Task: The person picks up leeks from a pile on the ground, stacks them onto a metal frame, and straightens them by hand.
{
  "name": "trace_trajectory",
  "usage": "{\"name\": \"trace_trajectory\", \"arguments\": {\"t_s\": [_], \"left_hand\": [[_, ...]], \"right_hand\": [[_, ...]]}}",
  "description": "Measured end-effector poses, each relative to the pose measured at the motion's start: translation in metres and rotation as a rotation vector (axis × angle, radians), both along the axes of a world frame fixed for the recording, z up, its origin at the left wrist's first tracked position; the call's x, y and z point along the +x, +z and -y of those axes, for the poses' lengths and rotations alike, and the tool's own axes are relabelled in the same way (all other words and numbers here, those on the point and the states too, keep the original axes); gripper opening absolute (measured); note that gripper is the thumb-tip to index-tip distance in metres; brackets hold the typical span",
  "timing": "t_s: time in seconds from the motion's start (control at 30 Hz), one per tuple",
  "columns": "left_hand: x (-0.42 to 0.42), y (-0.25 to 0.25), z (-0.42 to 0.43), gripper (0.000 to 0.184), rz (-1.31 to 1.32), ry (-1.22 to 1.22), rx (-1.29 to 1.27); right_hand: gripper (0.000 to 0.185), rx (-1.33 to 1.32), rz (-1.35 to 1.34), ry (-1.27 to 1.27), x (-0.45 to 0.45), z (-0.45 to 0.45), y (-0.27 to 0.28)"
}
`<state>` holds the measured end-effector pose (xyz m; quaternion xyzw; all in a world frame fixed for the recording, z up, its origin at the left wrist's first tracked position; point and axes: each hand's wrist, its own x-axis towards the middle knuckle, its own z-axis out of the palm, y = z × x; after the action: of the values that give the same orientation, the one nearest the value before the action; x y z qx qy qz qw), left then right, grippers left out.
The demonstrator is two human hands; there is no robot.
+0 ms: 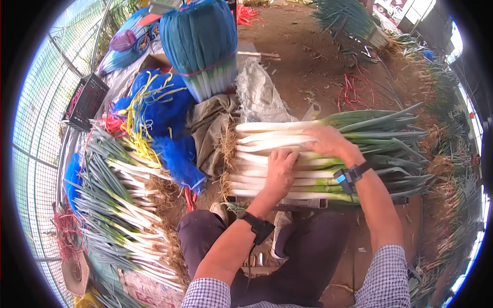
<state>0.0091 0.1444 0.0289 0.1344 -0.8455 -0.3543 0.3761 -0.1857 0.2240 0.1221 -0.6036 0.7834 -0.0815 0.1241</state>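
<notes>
Loc. type: agri. packing area, semi-encl., for long green onions. Encl.: mesh wall (38,133) on L side of view, w/ metal ribs; bright daylight entered thru it. Floor: bare dirt floor (287,77), w/ loose roots and red ties (354,84) scattered on it. Produce: onion heap (123,205) at L; long onion row (452,190) along R edge; central onion batch (287,179) laid side by side at working pos. Packing matl.: blue netting (159,113), yellow ties (136,118), brown sack (210,123), blk. plastic crate (86,102). Packed unit: blue-wrapped bundle (200,41), upright, nr. top of view. Config. matched a farm packing stn.
</notes>
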Motion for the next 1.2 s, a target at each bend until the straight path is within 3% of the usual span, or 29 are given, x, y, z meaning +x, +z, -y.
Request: {"name": "trace_trajectory", "arguments": {"t_s": [0.1,0.3,0.37,0.47,0.57,0.6,0.7,0.77,0.83,1.07,1.2], "left_hand": [[-0.001,0.001,-0.004,0.028,-0.01,0.0,0.0],[0.012,0.0,0.003,0.029,-0.018,0.0,-0.117],[0.009,-0.005,0.018,0.032,0.062,0.204,-0.259],[-0.001,0.005,0.052,0.027,0.351,0.202,-0.313],[0.0,0.004,0.063,0.022,0.265,0.126,-0.271],[-0.002,0.0,0.065,0.022,0.264,0.135,-0.277],[-0.009,0.0,0.066,0.024,0.31,0.179,-0.284],[-0.017,0.0,0.07,0.026,0.355,0.19,-0.303],[-0.015,-0.001,0.066,0.026,0.345,0.201,-0.326],[-0.003,0.001,0.062,0.03,0.429,0.124,-0.342],[-0.014,-0.007,0.073,0.04,0.542,0.097,-0.286]], "right_hand": [[0.039,-0.205,-0.148,0.091,-0.005,-0.017,-0.003],[0.033,0.057,0.11,0.026,0.007,-0.005,-0.018],[0.033,0.082,0.191,-0.065,0.016,-0.006,-0.01],[0.036,0.074,0.123,-0.028,0.009,-0.009,-0.017],[0.036,0.112,0.015,-0.072,0.012,-0.009,-0.012],[0.039,0.001,-0.023,-0.071,0.009,-0.015,-0.012],[0.038,0.199,-0.384,-0.101,-0.02,-0.038,0.021],[0.032,-0.234,-0.428,-0.133,-0.04,-0.072,0.013],[0.033,-0.118,-0.385,-0.162,-0.04,-0.081,0.013],[0.028,-0.145,-0.35,-0.206,-0.021,-0.094,0.001],[0.029,0.061,-0.399,-0.199,-0.036,-0.075,-0.004]]}}
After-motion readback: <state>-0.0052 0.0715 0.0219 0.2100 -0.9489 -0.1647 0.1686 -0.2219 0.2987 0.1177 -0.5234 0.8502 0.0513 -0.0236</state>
